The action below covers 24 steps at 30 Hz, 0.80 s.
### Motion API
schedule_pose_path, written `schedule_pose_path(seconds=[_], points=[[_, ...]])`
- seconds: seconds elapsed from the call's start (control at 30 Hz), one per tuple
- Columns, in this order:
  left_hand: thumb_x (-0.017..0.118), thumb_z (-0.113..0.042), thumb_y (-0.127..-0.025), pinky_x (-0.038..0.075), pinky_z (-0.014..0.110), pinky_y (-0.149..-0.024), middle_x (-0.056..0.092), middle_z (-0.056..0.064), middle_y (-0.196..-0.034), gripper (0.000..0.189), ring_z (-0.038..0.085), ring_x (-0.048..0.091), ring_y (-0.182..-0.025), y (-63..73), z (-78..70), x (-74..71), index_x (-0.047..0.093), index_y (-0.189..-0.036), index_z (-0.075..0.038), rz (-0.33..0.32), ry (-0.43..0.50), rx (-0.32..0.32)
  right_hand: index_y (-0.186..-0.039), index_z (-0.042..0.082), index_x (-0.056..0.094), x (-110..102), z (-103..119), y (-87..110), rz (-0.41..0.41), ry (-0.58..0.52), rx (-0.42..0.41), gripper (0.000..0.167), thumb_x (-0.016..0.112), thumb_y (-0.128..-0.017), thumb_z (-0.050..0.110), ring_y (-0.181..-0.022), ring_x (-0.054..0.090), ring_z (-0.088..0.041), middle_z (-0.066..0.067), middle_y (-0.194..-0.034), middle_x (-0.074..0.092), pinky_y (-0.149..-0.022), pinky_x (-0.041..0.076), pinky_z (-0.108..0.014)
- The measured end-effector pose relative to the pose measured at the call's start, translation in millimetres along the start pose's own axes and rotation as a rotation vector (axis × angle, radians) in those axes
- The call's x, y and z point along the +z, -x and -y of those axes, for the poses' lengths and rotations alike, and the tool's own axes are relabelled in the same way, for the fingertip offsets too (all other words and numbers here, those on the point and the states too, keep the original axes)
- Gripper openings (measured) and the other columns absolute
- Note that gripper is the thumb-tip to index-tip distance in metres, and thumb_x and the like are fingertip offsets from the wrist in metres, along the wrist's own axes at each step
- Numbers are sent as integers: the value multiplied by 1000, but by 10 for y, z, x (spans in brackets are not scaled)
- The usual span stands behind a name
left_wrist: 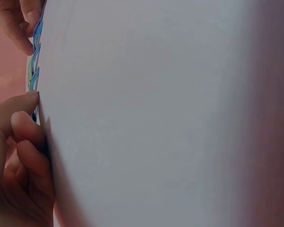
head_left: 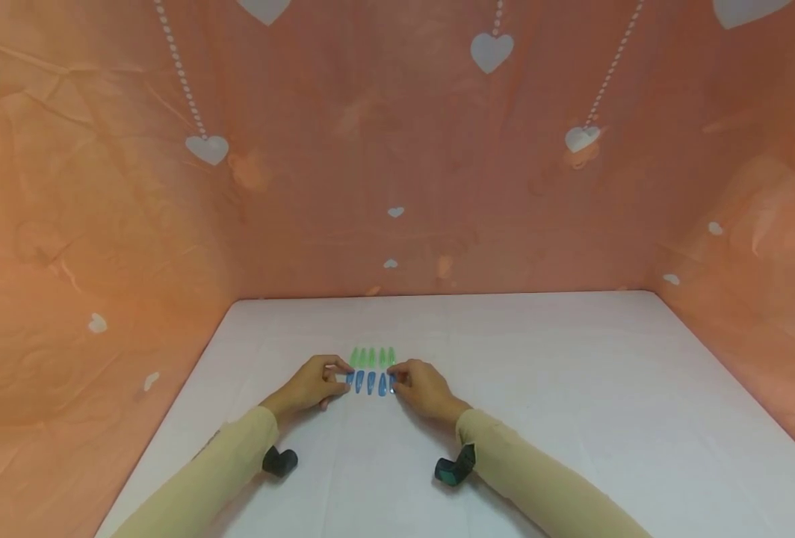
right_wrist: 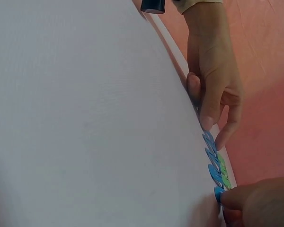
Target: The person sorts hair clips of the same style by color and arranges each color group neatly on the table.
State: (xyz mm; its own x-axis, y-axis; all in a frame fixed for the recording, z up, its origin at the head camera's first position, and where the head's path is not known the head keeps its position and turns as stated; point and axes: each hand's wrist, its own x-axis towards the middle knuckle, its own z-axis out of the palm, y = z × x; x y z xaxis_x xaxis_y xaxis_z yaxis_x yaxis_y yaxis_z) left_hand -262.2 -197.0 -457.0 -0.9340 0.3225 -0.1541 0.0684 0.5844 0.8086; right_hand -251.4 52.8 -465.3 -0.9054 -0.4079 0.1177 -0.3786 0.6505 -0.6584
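Observation:
Several blue snap hair clips (head_left: 371, 382) lie side by side in a row on the white table. Just behind them is a matching row of green hair clips (head_left: 372, 357). My left hand (head_left: 311, 385) pinches the leftmost blue clip between thumb and index finger at its two ends. At the row's other end, my right hand (head_left: 426, 390) holds the rightmost blue clip the same way, partly covering it. Seen from the right wrist, the blue clips (right_wrist: 212, 156) run between the left hand (right_wrist: 217, 80) and the right hand (right_wrist: 260, 203).
The white tabletop (head_left: 572, 373) spreads out around both hands. Orange sheeting (head_left: 344, 164) with white hearts rises behind and at both sides. A dark wrist camera (head_left: 280, 462) sits by the left sleeve, another dark camera (head_left: 454, 467) by the right.

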Motion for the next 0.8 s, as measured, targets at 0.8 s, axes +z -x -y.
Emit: schedule_pose_path(seconds=[0.8], points=[[68, -9, -95, 35, 19, -46, 52, -4, -61, 35, 7, 43, -44, 57, -15, -6, 61, -127, 0, 11, 72, 32, -131, 6, 65, -124, -136, 33, 92, -257, 26, 33, 59, -101, 17, -88, 60, -12, -7, -109, 70, -80, 51, -30]])
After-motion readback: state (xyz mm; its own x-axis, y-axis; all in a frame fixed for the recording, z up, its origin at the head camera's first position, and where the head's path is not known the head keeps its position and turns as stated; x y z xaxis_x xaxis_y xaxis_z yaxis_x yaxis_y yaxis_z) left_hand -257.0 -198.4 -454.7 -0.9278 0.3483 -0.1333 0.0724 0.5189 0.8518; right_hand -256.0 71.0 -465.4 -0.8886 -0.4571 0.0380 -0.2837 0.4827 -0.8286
